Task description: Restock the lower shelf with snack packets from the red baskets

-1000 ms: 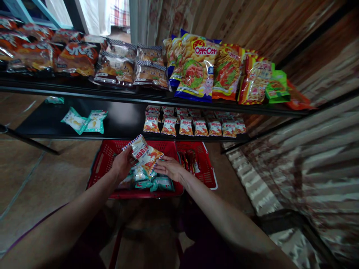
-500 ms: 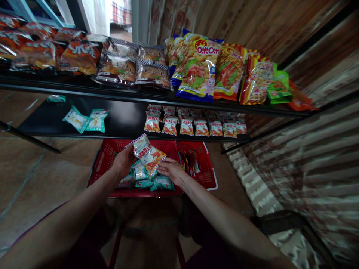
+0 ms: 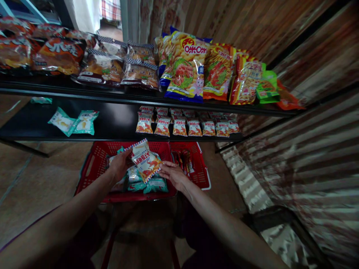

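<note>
While the left hand (image 3: 121,164) grips the snack packet (image 3: 145,160), the right hand's (image 3: 173,175) fingers pinch its edge above the red basket (image 3: 92,164).

Head view: my left hand (image 3: 121,164) and right hand (image 3: 173,175) hold a white-orange snack bag (image 3: 146,160) over a red basket (image 3: 89,164) with teal packets (image 3: 156,184). Small snack bags (image 3: 179,125) sit on the lower shelf (image 3: 117,119), bigger chip bags (image 3: 186,67) above.

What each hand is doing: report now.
Left hand: closed on the white-and-orange packet.
Right hand: fingers at the packet's right edge; grip can't be told.
</note>
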The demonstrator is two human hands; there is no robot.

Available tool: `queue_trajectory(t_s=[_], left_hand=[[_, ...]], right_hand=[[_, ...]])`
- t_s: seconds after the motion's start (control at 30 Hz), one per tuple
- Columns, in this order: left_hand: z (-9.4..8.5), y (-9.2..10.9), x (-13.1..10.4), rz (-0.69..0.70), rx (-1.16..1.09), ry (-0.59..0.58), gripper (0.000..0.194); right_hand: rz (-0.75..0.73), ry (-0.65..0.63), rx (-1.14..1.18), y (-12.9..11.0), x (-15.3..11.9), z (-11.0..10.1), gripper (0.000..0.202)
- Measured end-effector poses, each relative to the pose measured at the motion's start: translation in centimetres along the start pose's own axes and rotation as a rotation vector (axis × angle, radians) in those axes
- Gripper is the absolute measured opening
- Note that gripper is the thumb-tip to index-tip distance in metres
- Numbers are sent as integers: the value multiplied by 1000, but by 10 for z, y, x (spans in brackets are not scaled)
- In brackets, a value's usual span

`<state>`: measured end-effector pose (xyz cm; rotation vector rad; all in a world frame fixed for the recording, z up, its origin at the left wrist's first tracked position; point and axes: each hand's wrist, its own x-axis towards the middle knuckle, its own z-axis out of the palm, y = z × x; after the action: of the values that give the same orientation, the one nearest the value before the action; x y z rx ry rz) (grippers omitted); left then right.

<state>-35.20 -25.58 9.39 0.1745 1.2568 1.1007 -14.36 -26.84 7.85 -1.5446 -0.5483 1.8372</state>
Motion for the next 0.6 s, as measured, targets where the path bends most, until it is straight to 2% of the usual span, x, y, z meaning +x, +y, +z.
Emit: queue_trajectory(t_s=[0.2, 0.37, 0.47, 0.53, 0.6], left_hand=[[3, -3, 1, -24, 20, -55, 17], [1, -5, -5, -32, 47, -101, 17], [3, -8, -8, -100, 47, -138, 20], [6, -13, -8, -148, 67, -192, 27], [9, -18, -6, -154, 86, -212, 41]], right_hand=[[-23, 75, 9, 2, -1, -8, 17], [-23, 101, 31, 1, 0, -15, 25], [-31, 118, 94, -7, 5, -15, 26], [-24, 115, 117, -14, 9, -14, 26], [-22, 107, 129, -21, 14, -12, 26]])
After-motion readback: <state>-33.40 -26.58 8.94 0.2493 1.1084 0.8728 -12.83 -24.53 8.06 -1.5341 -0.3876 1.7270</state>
